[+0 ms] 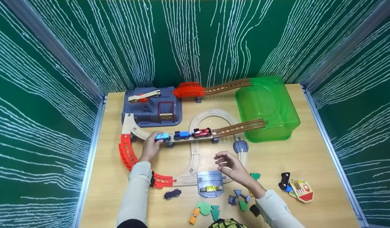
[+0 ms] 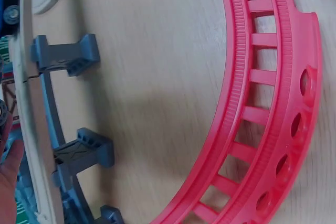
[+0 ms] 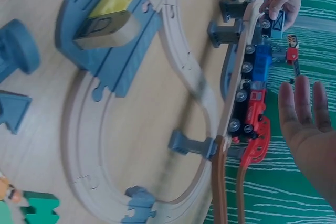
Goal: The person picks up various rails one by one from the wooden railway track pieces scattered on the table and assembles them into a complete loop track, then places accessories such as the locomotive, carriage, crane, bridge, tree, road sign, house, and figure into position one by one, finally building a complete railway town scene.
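My left hand [image 1: 150,148] grips a light blue train car [image 1: 162,136] at the left end of the raised wooden track. Ahead of it on the same track stand a blue wagon [image 1: 182,135] and a red engine [image 1: 202,132]. In the right wrist view, the light blue car [image 3: 273,23] sits a little behind the blue wagon [image 3: 261,61]. My right hand [image 1: 233,168] hovers above the lower right of the loop, fingers loosely bent and holding nothing. Only the edge of my left hand [image 2: 9,177] shows in the left wrist view.
Grey supports [image 2: 84,153] carry the raised track. A red curved track [image 1: 129,152] lies left, a grey crane base [image 1: 150,110] behind it. A green bin [image 1: 267,126] stands right. Nearer are a grey crossing [image 1: 210,182], a dark wagon [image 1: 172,193] and several loose pieces.
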Available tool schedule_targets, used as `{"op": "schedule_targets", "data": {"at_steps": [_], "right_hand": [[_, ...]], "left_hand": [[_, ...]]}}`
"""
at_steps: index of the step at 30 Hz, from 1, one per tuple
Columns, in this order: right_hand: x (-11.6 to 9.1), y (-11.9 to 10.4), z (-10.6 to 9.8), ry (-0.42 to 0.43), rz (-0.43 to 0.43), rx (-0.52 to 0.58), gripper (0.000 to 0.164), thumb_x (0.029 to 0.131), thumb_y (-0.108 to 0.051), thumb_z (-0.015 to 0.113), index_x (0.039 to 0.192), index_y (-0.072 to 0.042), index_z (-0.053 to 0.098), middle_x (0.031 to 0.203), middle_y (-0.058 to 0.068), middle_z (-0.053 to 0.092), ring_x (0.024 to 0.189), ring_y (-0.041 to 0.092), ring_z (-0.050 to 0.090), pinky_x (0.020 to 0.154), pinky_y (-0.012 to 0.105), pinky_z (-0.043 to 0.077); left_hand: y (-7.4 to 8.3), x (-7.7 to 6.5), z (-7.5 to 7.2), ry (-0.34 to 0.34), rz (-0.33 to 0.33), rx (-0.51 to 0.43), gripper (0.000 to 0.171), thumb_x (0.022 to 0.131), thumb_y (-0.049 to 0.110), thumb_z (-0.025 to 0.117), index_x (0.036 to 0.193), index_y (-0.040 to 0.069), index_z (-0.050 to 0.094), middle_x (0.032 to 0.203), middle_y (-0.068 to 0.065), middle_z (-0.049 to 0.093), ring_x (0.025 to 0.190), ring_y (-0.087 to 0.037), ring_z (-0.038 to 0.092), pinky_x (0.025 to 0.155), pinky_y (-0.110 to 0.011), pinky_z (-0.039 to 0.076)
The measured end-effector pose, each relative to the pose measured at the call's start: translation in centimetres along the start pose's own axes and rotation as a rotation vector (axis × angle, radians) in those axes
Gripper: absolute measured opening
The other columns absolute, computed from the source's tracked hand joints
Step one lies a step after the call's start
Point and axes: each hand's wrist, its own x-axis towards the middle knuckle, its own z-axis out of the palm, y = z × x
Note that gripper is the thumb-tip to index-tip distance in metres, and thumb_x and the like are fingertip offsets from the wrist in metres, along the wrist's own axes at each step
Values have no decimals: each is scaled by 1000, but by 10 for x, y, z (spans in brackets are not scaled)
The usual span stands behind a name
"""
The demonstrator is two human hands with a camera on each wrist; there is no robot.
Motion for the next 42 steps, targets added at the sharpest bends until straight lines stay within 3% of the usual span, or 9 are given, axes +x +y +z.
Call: {"op": "schedule_targets", "data": {"at_steps": [6, 19, 29, 32, 37, 42], "right_hand": [[-9, 4, -3, -5, 17, 27, 34, 81, 10, 53, 112, 13, 41, 107, 33, 45, 91, 49, 46, 80, 49, 44], [-14, 39, -12, 8, -13, 47, 33, 82, 8, 53, 111, 14, 41, 106, 33, 46, 89, 46, 49, 78, 34, 47], [-17, 43, -13, 21, 15, 58, 32, 81, 8, 53, 111, 14, 42, 104, 32, 48, 89, 42, 51, 75, 31, 48], [-17, 41, -12, 23, 34, 57, 31, 81, 11, 51, 111, 14, 42, 103, 34, 47, 89, 43, 51, 76, 30, 48], [-19, 30, -10, 18, 43, 56, 31, 79, 18, 47, 109, 18, 40, 101, 39, 45, 87, 50, 47, 77, 36, 47], [-22, 19, -9, 26, 56, 46, 29, 79, 19, 46, 108, 17, 41, 99, 39, 45, 87, 53, 45, 76, 35, 47]], "left_hand": [[-7, 2, 9, -18, 2, 22, 29, 77, 4, 62, 105, 4, 59, 107, -10, 58, 103, -25, 52, 90, -37, 38], [-13, 10, 15, 24, 53, 117, 28, 73, 7, 67, 100, 10, 62, 102, -4, 62, 97, -22, 47, 84, -35, 37], [-14, 8, 17, 8, -3, 135, 35, 74, 5, 66, 108, 9, 60, 108, -8, 59, 104, -24, 43, 89, -36, 35], [-12, 6, 15, 15, -21, 117, 46, 74, 4, 67, 118, 9, 54, 116, -9, 53, 110, -24, 38, 93, -37, 32], [0, -6, 9, 65, -18, 154, 76, 73, 7, 70, 136, 14, 29, 137, -8, 32, 122, -25, 25, 97, -43, 27], [18, -35, -1, 72, 37, 214, 79, 72, 7, 70, 137, 10, 26, 139, -9, 26, 124, -27, 21, 99, -46, 23]]}}
